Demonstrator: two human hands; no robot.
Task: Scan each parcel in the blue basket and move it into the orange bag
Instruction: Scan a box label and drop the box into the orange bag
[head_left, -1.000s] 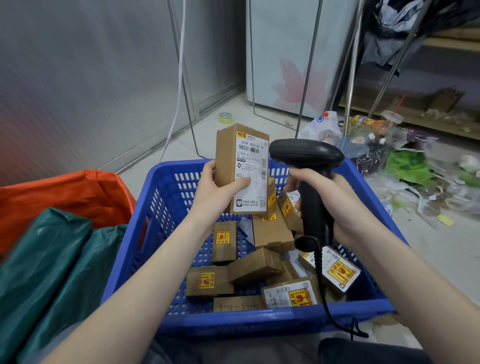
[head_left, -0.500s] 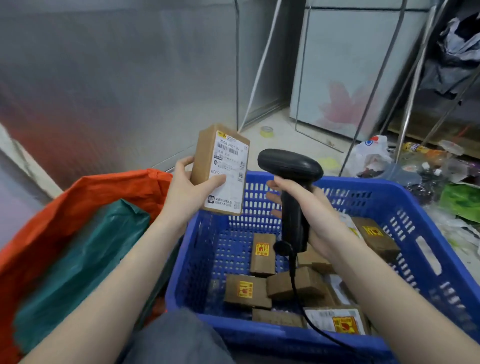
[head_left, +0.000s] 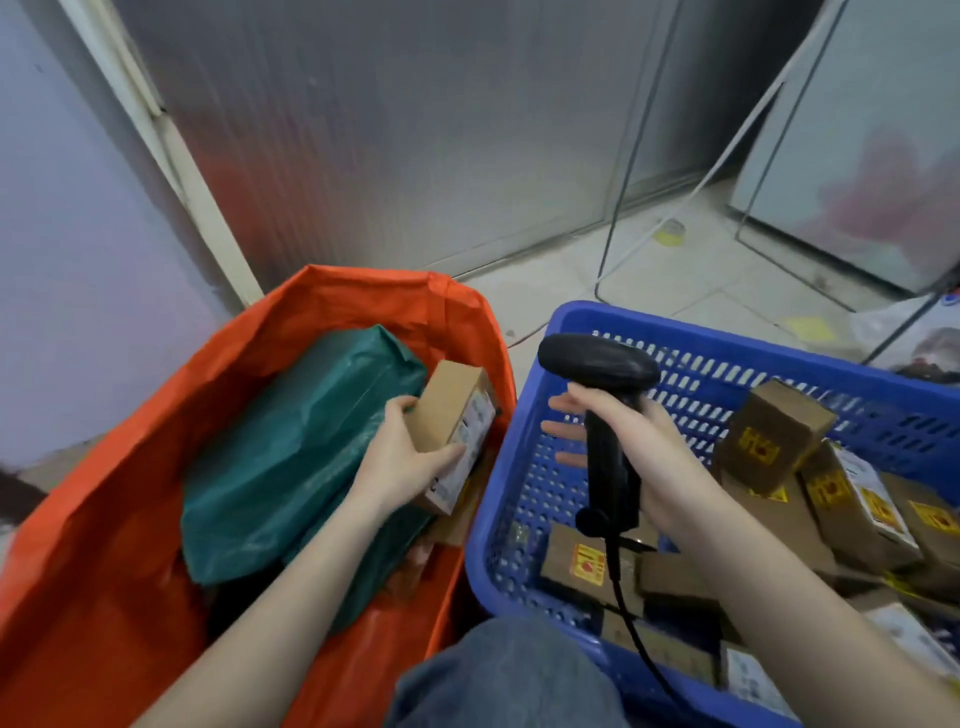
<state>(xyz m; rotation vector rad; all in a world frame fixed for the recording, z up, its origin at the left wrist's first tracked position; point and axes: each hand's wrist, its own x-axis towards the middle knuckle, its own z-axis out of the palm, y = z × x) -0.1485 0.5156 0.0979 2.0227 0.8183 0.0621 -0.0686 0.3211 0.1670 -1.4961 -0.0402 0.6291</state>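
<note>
My left hand grips a brown cardboard parcel with a white label, held inside the mouth of the orange bag near its right wall. Green plastic mailers lie in the bag beside it. My right hand holds a black corded barcode scanner upright over the left part of the blue basket. Several brown parcels with yellow-red stickers lie in the basket, mostly right of the scanner.
A grey metal wall stands behind the bag and basket. A thin metal rack frame and a white cable cross the tiled floor at the back right, next to a roll of yellow tape. My knee in denim shows at the bottom.
My left hand carried the labelled parcel from in front of the scanner leftward and down into the orange bag. The view swung left; the scanner hand stayed over the basket.
</note>
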